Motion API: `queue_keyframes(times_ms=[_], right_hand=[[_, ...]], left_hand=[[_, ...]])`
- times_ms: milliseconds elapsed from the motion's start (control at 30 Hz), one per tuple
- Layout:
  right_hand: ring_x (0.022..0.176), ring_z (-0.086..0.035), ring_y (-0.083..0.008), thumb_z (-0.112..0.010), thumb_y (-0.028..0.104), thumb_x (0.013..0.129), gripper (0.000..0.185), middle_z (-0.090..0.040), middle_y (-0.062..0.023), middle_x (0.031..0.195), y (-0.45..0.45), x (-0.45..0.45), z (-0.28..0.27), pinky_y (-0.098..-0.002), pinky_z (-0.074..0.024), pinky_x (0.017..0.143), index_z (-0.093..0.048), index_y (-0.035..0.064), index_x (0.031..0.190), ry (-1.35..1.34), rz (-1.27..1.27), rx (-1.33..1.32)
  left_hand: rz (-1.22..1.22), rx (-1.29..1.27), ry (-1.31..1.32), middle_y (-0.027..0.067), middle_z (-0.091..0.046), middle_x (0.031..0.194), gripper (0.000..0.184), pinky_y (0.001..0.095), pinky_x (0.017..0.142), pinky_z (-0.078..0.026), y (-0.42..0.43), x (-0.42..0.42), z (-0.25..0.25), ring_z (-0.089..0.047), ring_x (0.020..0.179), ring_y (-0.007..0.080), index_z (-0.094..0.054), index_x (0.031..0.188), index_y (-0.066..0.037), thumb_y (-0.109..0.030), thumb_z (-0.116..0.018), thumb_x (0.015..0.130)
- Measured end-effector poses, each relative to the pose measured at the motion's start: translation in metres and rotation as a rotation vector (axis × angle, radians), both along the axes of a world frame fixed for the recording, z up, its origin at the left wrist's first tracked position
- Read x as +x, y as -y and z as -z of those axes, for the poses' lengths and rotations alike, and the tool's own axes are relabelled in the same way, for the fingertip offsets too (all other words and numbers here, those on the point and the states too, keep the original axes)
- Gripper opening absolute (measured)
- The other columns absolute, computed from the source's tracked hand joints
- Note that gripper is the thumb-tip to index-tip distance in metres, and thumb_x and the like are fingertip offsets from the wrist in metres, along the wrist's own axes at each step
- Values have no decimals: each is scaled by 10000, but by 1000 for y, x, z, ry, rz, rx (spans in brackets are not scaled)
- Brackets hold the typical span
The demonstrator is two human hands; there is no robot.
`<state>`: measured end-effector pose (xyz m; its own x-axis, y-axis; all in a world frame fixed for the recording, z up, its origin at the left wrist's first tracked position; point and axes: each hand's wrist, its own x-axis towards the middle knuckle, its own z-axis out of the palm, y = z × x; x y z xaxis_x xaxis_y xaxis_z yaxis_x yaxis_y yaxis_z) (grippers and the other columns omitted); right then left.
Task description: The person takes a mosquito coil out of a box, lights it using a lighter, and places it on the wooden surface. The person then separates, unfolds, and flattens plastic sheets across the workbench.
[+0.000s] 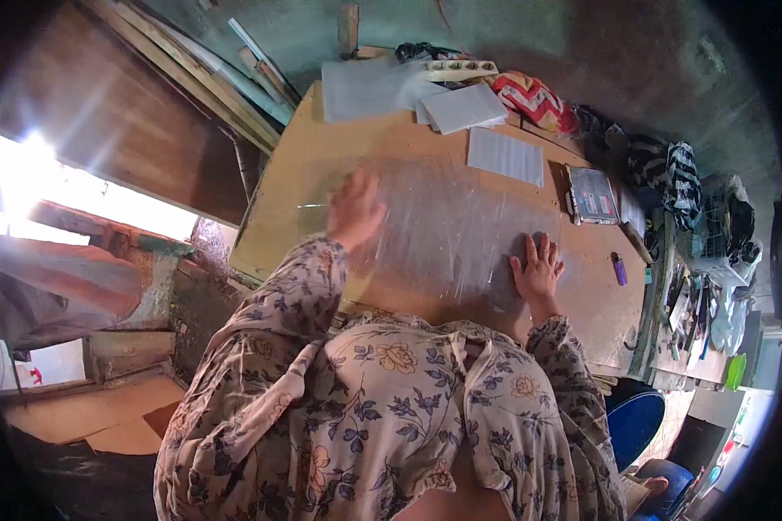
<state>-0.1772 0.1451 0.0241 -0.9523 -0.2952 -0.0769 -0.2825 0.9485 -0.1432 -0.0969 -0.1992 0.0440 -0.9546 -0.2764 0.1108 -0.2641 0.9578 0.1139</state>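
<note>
A clear plastic sheet with wrinkles and shiny streaks lies spread over the wooden table. My left hand is on or just above its left part, slightly blurred, with the fingers extended and holding nothing. Flat on the sheet's right end rests my right hand, its fingers spread. Beyond the sheet, a white translucent rectangular piece lies on the table. A small stack of similar pieces sits behind it, beside a larger translucent sheet at the far edge.
On the right are a dark-edged flat case and a purple lighter. A power strip and a red patterned cloth lie along the back. Wooden planks lean at the left. Tools crowd the far right.
</note>
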Motion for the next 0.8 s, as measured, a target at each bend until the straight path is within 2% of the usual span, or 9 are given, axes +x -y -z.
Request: queue_keyframes(times_ms=[33, 100, 233, 333, 367, 433, 600, 700, 800], right_hand=[[1228, -165, -342, -500, 420, 756, 577, -199, -125, 1342, -3, -1, 1, -561, -161, 939, -316, 203, 1258, -25, 27, -8], [1227, -169, -340, -504, 417, 753, 588, -200, -128, 1341, -7, -3, -1, -559, -161, 939, -302, 207, 1263, -57, 62, -24], [1224, -186, -337, -555, 450, 698, 710, -185, -136, 1345, -44, -9, 4, -547, -184, 936, -245, 198, 1285, 6, 472, -146], [1221, -204, -330, -602, 452, 644, 795, -186, -138, 1345, -69, -16, 1, -510, -214, 942, -231, 175, 1290, 76, 677, -237], [1220, -210, -327, -604, 440, 641, 796, -208, -145, 1336, -71, -21, -4, -495, -220, 946, -232, 167, 1290, 72, 629, -162], [1211, -237, -317, -620, 404, 626, 799, -254, -158, 1313, -65, -35, -11, -460, -238, 952, -247, 145, 1284, 77, 499, -93], [1099, -390, -320, -707, 161, 547, 748, -396, -167, 1197, -2, -93, 14, -356, -325, 920, -362, 26, 1197, -12, -292, -487], [1104, -376, -324, -717, 185, 531, 768, -407, -161, 1173, 67, -108, -5, -381, -326, 922, -361, 37, 1195, 200, -501, -317], [1097, -370, -347, -740, 225, 502, 785, -398, -151, 1175, 117, -103, -11, -447, -333, 898, -382, 75, 1184, 235, -505, -179]], left_hand=[[-213, 389, 26, 180, -298, 1280, 566, 499, 934, -230, 17, -4, 5, -283, 1176, 335, -255, 1275, -103, -363, -420, 800], [-500, 524, 34, 198, -348, 1233, 602, 474, 923, -259, 79, -16, 58, -330, 1133, 339, -275, 1259, -72, -356, -472, 766], [-483, 120, 56, 212, -442, 1152, 754, 375, 850, -384, 133, -9, 77, -459, 1026, 341, -316, 1220, -33, -426, -616, 650], [-540, 241, 70, 229, -504, 1057, 712, 369, 783, -428, 104, -19, 49, -515, 951, 331, -457, 1102, 0, -413, -693, 573], [-529, 247, 78, 229, -504, 1057, 712, 369, 783, -428, 104, -22, 51, -515, 951, 331, -457, 1102, 0, -413, -693, 573], [-395, 416, 56, 171, -596, 688, 360, 399, 658, -450, 109, -25, 58, -585, 708, 323, -582, 779, 22, -278, -695, 614], [-283, 218, 53, 198, -585, 749, 253, 413, 645, -452, 82, -19, 39, -572, 744, 331, -572, 790, 11, -207, -629, 675], [-131, -17, -159, 170, -570, 677, 209, 417, 596, -439, 86, -6, 54, -560, 673, 337, -541, 758, -6, -197, -602, 699], [-207, 251, -267, 157, -550, 625, 169, 411, 565, -428, 80, 9, 45, -540, 627, 349, -496, 720, -13, -161, -578, 714]])
